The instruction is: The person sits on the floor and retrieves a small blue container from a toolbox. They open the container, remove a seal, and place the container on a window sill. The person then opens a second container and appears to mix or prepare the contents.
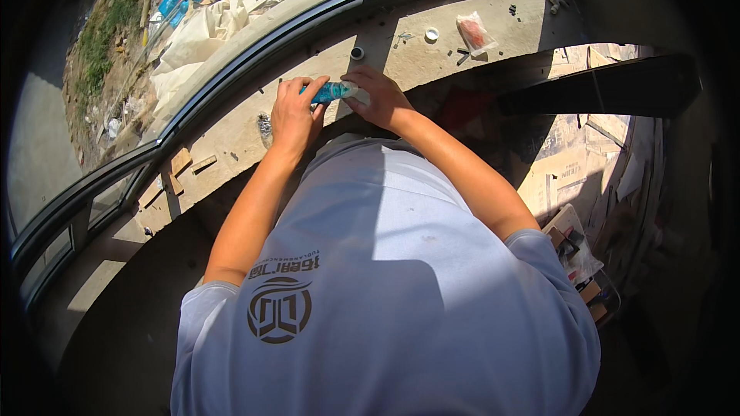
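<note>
Over the concrete sill (308,62), my left hand (292,118) is closed around a small teal-blue bottle or tube (330,92) lying sideways. My right hand (383,100) meets its other end, fingers closed on a crumpled whitish piece (358,94) that looks like tissue or thin plastic. Whether that piece is wrapped around the end or only pressed to it, I cannot tell. Just beyond my right fingers stands a small dark round cap or pot (357,53) with a pale rim.
A white round lid or roll (432,34) and a clear packet with reddish contents (476,34) lie farther right on the sill. Wood scraps (181,161) rest at the left. A dark window frame (254,54) borders the far side; an open box of items (574,239) is at right.
</note>
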A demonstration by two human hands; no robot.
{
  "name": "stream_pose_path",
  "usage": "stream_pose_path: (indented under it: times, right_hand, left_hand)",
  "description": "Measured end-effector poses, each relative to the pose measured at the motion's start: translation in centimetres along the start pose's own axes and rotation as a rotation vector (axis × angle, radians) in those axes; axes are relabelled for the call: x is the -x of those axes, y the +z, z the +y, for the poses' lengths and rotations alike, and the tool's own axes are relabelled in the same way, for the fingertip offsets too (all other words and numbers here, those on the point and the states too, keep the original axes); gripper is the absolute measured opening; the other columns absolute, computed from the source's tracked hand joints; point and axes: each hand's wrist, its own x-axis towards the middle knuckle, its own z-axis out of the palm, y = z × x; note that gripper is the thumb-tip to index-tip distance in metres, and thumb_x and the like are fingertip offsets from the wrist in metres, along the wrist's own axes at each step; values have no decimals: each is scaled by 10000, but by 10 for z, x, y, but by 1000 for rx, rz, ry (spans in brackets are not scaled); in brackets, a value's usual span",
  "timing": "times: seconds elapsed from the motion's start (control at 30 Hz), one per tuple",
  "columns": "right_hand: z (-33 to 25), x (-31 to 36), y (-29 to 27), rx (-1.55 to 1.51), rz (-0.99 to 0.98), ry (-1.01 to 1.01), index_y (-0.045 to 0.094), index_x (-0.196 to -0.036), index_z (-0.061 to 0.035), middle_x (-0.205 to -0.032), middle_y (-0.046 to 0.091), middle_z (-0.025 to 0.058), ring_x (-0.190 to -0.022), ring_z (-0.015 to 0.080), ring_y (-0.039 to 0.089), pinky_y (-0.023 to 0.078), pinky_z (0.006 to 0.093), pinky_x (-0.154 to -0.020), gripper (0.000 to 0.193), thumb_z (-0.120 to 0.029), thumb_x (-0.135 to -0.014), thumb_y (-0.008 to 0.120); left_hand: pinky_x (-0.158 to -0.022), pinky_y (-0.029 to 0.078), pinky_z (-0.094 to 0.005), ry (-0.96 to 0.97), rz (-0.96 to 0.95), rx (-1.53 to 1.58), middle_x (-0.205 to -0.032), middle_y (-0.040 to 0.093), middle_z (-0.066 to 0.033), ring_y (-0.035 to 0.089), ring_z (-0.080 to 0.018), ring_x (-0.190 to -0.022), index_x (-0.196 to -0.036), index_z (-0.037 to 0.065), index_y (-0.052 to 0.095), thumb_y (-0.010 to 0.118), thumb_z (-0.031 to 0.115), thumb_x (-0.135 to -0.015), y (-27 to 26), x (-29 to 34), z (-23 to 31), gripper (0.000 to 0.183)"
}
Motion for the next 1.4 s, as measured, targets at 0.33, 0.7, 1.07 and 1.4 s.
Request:
stream_pose_path:
  times: [0.33,0.7,1.07,1.4]
  right_hand:
    - [2,-4,1,-22,2,12,695,-1262,-89,-1274,668,119,-1152,348,677,564,401,-977,427,-149,-859,825]
    - [9,-4,5,-1,52,13,704,-1226,-83,-1208,697,149,-1178,363,646,525,436,-1010,411,-168,-846,834]
    - [13,0,12,-14,12,17,706,-1186,-66,-1198,698,152,-1172,374,634,519,451,-1008,387,-146,-828,828]
    - [11,-1,12,5,21,-26,706,-1187,-62,-1208,698,151,-1185,370,624,505,454,-1033,392,-134,-821,826]
  left_hand:
    - [-974,517,-421,-67,-18,91,-1161,687,-74,616,-319,-1124,-1283,184,734,839,73,-791,4,0,-6,516]
    - [-1011,500,-428,-158,37,430,-1186,736,-121,630,-344,-1172,-1259,127,735,866,149,-819,29,6,-21,460]
    - [-956,520,-415,-75,42,244,-1137,719,-77,616,-325,-1114,-1259,167,751,856,104,-778,28,15,-24,497]
    - [-908,527,-415,-83,16,106,-1114,665,-47,580,-307,-1078,-1258,218,759,857,115,-779,22,13,-18,500]
